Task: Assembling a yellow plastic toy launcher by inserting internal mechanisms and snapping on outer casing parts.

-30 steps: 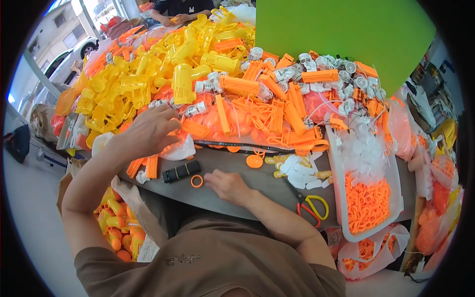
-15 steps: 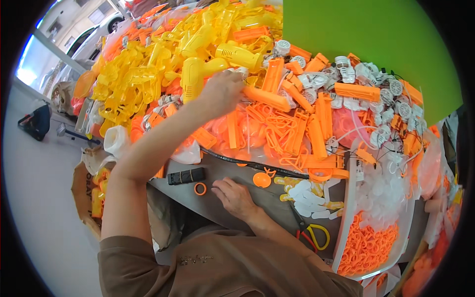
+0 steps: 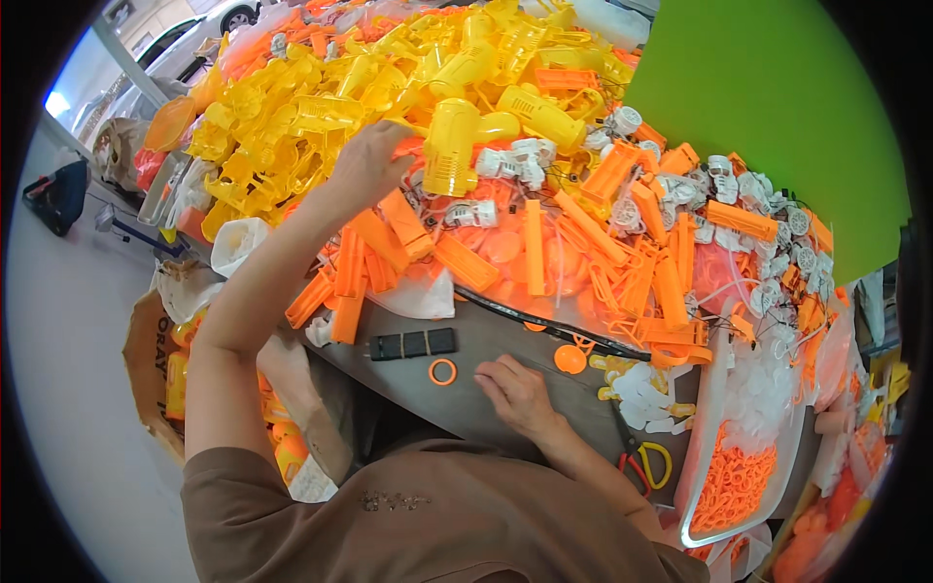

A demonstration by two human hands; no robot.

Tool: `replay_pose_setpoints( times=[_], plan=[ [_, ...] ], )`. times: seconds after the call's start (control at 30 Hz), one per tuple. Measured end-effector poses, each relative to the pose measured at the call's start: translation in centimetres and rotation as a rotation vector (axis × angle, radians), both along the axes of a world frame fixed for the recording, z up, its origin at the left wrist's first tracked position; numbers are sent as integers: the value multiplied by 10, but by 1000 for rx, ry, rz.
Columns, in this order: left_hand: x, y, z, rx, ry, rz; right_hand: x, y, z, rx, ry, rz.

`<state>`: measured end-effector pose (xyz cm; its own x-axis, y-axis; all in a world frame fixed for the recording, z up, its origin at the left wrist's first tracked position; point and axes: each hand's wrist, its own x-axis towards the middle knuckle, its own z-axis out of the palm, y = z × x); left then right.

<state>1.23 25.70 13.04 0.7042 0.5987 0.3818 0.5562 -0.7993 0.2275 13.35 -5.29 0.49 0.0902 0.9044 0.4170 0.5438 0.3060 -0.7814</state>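
Observation:
My left hand (image 3: 367,165) reaches over the heap at the edge of the yellow plastic shells (image 3: 321,115). Its fingers are bent, with a gap between them and the thumb, and I see nothing held. Just right of it stands a yellow hair-dryer-shaped shell (image 3: 450,146), with white motor units (image 3: 520,160) beside it. Resting on the grey table, my right hand (image 3: 520,396) has loosely bent fingers, apart, and holds nothing. Close to its left lie an orange ring (image 3: 442,372) and a black bundle with bands around it (image 3: 413,344). An orange round piece (image 3: 570,360) lies beyond it.
Orange bar-shaped parts (image 3: 671,291) and wired white units cover the right side. A clear bin (image 3: 695,505) contains small orange links (image 3: 734,486). Scissors (image 3: 653,466) and white-and-yellow strips (image 3: 646,403) lie near my right forearm. A green panel (image 3: 768,117) stands behind; a cardboard box (image 3: 146,379) is at left.
My left hand has moved left, from the white unit right of the yellow dryer-shaped shell to its other side. The whole view has shifted. My right hand stays on the table.

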Motion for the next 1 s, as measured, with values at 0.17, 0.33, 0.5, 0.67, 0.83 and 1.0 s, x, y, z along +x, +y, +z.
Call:
replay_pose_setpoints(
  times=[0.17,0.33,0.5,0.67,0.83,1.0],
  plan=[
    [-15,52,-18,10,78,23,-1,3,7,-56,-24,-7],
    [1,78,-41,346,110,58,-4,5,8,-100,-38,-69],
    [15,89,-40,208,175,82,-9,7,10,-128,-69,-104],
    [20,101,-47,144,159,83,-10,8,11,-128,-105,-142],
    [-1,128,-32,-62,-436,47,-14,9,13,-160,-117,-123],
    [12,145,-20,-319,-608,138,-10,8,9,-146,-119,-117]
  ],
)
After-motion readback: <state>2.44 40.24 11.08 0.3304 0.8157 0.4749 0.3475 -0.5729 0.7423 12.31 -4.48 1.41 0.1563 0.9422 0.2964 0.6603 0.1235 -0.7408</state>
